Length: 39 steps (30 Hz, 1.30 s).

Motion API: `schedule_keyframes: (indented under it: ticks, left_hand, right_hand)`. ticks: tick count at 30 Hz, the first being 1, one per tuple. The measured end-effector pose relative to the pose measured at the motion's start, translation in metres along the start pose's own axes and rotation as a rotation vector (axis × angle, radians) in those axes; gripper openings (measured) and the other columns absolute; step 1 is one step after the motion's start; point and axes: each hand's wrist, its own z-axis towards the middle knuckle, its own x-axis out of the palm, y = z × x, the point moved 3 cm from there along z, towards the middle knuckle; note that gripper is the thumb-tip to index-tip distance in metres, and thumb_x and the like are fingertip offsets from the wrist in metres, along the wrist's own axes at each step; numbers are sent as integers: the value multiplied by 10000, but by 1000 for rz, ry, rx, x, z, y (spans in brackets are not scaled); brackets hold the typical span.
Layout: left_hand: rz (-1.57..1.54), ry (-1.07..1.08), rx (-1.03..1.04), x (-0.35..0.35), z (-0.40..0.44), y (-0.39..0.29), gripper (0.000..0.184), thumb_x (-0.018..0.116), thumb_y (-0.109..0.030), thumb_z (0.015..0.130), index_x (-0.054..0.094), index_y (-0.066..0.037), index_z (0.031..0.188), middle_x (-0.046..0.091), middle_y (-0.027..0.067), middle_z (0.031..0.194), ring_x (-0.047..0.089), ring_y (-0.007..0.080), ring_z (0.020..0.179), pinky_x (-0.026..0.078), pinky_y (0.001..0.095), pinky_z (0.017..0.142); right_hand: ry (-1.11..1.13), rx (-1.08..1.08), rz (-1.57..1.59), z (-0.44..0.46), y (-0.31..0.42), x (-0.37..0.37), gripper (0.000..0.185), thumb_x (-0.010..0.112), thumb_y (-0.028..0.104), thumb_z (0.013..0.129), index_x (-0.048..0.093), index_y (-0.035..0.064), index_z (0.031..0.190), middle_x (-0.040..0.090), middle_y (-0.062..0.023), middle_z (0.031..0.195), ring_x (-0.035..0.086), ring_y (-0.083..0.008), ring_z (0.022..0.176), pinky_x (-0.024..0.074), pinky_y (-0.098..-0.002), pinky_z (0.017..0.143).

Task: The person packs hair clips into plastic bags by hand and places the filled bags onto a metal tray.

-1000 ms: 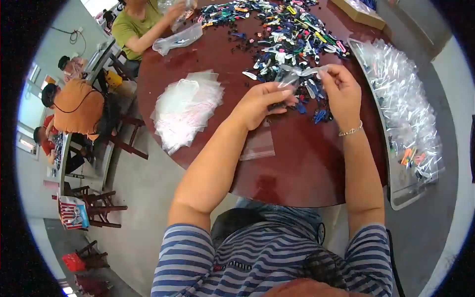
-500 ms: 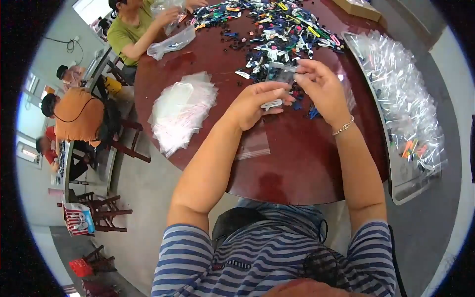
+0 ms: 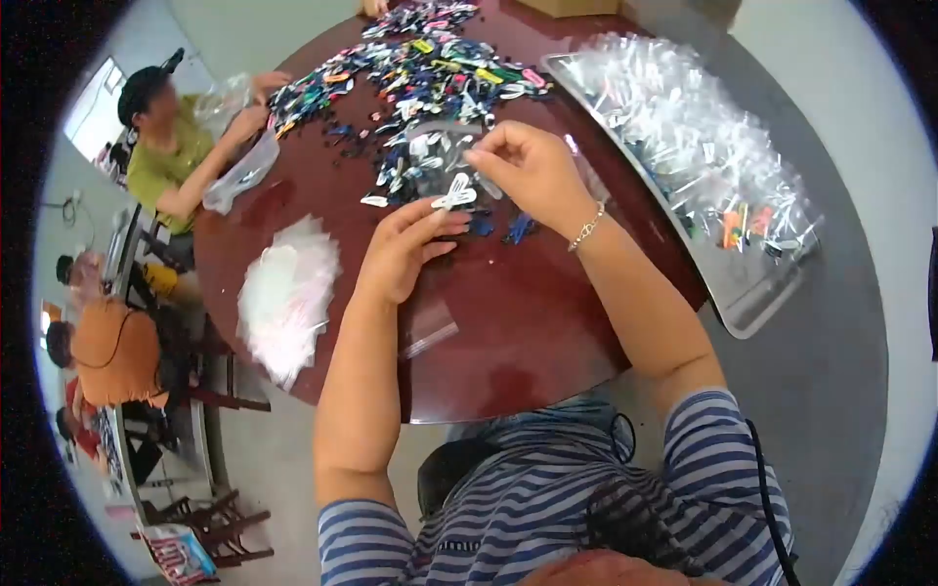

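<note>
My left hand (image 3: pixel 405 249) is closed on white hair clips (image 3: pixel 456 192) between thumb and fingers, near the front of a loose pile of colourful clips (image 3: pixel 430 83). Up and to the right, my right hand (image 3: pixel 532 171) pinches the edge of a clear plastic bag (image 3: pixel 440 156), which hangs open beside the white clips. A fan of clear flat bags (image 3: pixel 290 298) lies to the left on the dark red table (image 3: pixel 508 352). One more flat bag (image 3: pixel 427 329) lies just below my left hand.
On the right, a metal tray (image 3: pixel 745 317) bears a heap of filled clear bags (image 3: pixel 703 137). Across the table at upper left sits a person in green (image 3: pixel 171 161), hands at a plastic bag. Other people sit further left. A cardboard box (image 3: pixel 572 7) stands at the top edge.
The view has swung to the right. The white clips in my left hand now show beyond its fingertips, and the bag at my right hand is spread wider.
</note>
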Motion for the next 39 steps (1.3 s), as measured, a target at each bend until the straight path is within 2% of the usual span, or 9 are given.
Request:
schedule_keyframes:
  ticks: [7, 11, 15, 21, 25, 29, 33, 36, 39]
  left_hand:
    - [18, -27, 9, 2, 0, 0, 346, 594, -217, 900, 580, -32, 1191, 668, 108, 1048, 630, 162, 941, 494, 279, 795]
    - [-5, -48, 35, 3, 0, -1, 262, 599, -188, 901, 623, -49, 1122, 681, 90, 996, 632, 151, 920, 485, 254, 764]
    - [-16, -70, 56, 2, 0, 0, 253, 606, -187, 898, 630, -57, 1114, 683, 84, 991, 631, 136, 906, 486, 256, 759]
    - [-31, -64, 74, 4, -2, -3, 249, 610, -180, 896, 635, -44, 1103, 685, 81, 979, 633, 131, 882, 495, 241, 740]
    - [-30, -89, 100, 5, -2, -5, 253, 606, -179, 898, 632, -34, 1104, 684, 85, 974, 632, 134, 882, 492, 245, 741]
    - [-47, -125, 114, 3, -2, -2, 260, 602, -183, 900, 625, -26, 1107, 681, 91, 975, 630, 139, 893, 488, 249, 745]
    - [-61, -181, 125, 2, -2, -6, 276, 603, -188, 898, 617, -20, 1116, 679, 99, 989, 630, 157, 905, 484, 269, 762]
    - [-95, -193, 148, -1, -3, -9, 292, 607, -191, 889, 613, -13, 1120, 677, 110, 1009, 635, 172, 908, 483, 289, 779]
    - [-131, -205, 171, -9, -3, -11, 302, 608, -200, 888, 611, -9, 1122, 680, 112, 993, 644, 176, 888, 485, 286, 777]
  right_hand:
    - [-267, -92, -334, -20, 34, -74, 142, 678, 144, 850, 626, 13, 830, 609, 14, 728, 527, -48, 667, 428, -207, 613]
    - [-454, 86, -629, -67, 59, -126, 127, 663, 136, 855, 638, 12, 848, 635, -12, 777, 565, -67, 730, 446, -210, 668]
    - [-621, 116, -542, -114, 57, -190, 113, 628, 105, 876, 633, -7, 885, 664, -55, 848, 630, -113, 812, 486, -231, 761]
    - [-866, 230, -440, -186, 15, -302, 117, 618, 110, 888, 634, 0, 925, 661, -60, 873, 630, -119, 817, 501, -251, 810]
    - [-1022, 340, -788, -237, -17, -352, 219, 657, 168, 843, 651, -7, 975, 671, -49, 883, 618, -126, 820, 479, -251, 758]
    - [-1125, 208, -907, -250, -21, -340, 329, 634, 99, 857, 569, -17, 1158, 599, -104, 1154, 562, -174, 1077, 418, -281, 932]
    - [-1083, 150, -994, -216, 20, -265, 384, 627, 90, 856, 531, -4, 1216, 555, -125, 1237, 522, -211, 1153, 378, -302, 996]
    - [-912, -101, -1121, -184, 36, -192, 348, 607, 68, 863, 542, 7, 1199, 562, -127, 1236, 537, -248, 1142, 384, -327, 1001]
    - [-394, -257, -836, -149, 37, -111, 271, 613, 43, 838, 592, 25, 1107, 599, -144, 1168, 571, -287, 1087, 428, -356, 957]
